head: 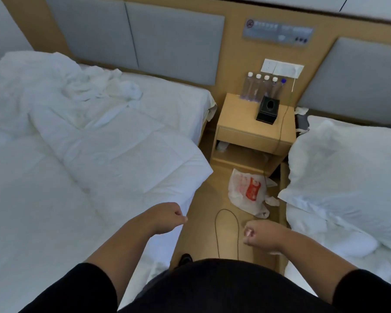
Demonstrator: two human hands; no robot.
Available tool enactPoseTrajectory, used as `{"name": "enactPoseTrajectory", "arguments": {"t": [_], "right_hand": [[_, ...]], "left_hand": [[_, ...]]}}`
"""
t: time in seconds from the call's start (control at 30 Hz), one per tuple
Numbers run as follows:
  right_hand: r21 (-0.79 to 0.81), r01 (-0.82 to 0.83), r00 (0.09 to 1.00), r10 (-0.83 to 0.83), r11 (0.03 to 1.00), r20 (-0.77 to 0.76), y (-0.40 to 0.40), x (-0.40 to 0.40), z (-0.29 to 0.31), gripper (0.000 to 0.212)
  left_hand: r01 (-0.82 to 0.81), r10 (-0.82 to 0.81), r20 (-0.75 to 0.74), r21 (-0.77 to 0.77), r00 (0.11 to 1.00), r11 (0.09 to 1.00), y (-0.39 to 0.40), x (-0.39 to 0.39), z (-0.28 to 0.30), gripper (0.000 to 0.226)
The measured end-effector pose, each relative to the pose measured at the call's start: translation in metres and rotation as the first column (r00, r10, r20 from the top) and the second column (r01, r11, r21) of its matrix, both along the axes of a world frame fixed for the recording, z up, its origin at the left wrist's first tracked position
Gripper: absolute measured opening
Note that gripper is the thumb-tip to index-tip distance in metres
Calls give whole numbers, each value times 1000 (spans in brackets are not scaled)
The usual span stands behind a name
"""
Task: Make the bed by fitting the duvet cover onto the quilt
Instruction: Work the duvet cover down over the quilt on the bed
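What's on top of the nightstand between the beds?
On the nightstand: five water bottles along the wall and a black tissue box. A thin cable crosses it. The shelf below is too dim.

My white quilt [113,150] lies spread over the left bed, puffy and stitched in squares, one corner folded back and jutting over the bed's edge. The duvet cover [95,86] sits crumpled in a wrinkled heap near the headboard end.
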State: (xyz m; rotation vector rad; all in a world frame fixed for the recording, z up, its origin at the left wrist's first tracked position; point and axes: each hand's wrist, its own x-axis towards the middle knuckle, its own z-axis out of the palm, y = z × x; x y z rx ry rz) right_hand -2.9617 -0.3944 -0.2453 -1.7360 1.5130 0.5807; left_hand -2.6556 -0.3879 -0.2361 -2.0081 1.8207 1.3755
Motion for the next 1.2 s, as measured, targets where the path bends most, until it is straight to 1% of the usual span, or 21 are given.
{"name": "enactPoseTrajectory", "arguments": {"t": [0.1,0.17,0.23,0.33,0.4,0.47,0.57,0.67,0.77,0.87,0.93,1.13,1.2], "right_hand": [[-51,37,999,-37,998,0,-67,13,10,32],[-80,34,999,-34,996,6,-107,22,21,30],[-72,30,1000,-29,997,10,-141,29,29,30],[-35,43,998,-42,998,38,-195,36,28,31],[-14,2,999,-1,1000,42,-235,40,20,31],[-1,-59,998,59,998,33,-279,47,14,30],[0,-162,986,162,987,41,-352,59,2,32],[-5,-270,960,270,963,73,-430,71,-8,29],[25,-396,916,392,918,87,-496,86,-11,36],[32,-508,858,502,861,112,-545,106,-16,20],[27,-566,818,558,824,137,-573,123,-19,16],[60,-725,688,717,686,116,-619,178,-31,17],[88,-778,629,771,622,104,-633,195,-41,20]], "left_hand": [[-67,66,-9,-57,998,996,-74,20,11,31],[-81,80,-19,-79,997,994,-115,27,19,27],[-73,71,-28,-81,997,994,-148,29,21,27],[-88,86,-35,-36,996,996,-189,33,14,29],[-141,141,-50,6,989,990,-214,39,3,28],[-210,211,-48,37,976,977,-239,46,-7,23],[-298,301,-25,77,953,951,-279,51,-17,21],[-396,397,9,92,918,913,-324,45,-20,22],[-473,471,46,137,881,870,-365,30,-14,25],[-556,554,59,136,831,820,-396,21,-8,24],[-619,616,66,125,785,776,-409,24,-4,23],[-790,794,59,169,605,590,-411,46,-13,21],[-808,820,45,206,571,551,-416,53,-22,22]]}}
